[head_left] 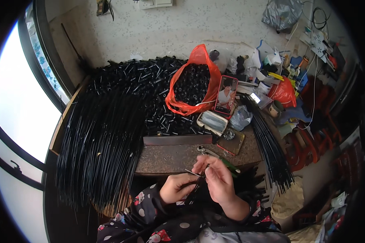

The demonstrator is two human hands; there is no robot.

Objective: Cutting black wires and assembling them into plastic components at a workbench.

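My left hand [176,188] is closed, thumb and fingers pinched on a thin metal pin [192,172] that points up and left. Beside it, my right hand [219,180] is curled, its thumb and fingertips pressed together around something small and dark at the end of a thin black rod [196,187]. The fingers partly cover where pin and rod meet. Just beyond the hands, pliers with green handles [228,163] lie at the table's front edge. More black rods [251,181] lie across my lap to the right.
A bundle of long black rods [101,146] overhangs the table's left side; another bundle [269,146] hangs at the right. Behind lie heaped short black tubes [138,79], an orange-red bag [175,106] full of black parts, a propped phone [226,95] and a box of thin pins [211,122].
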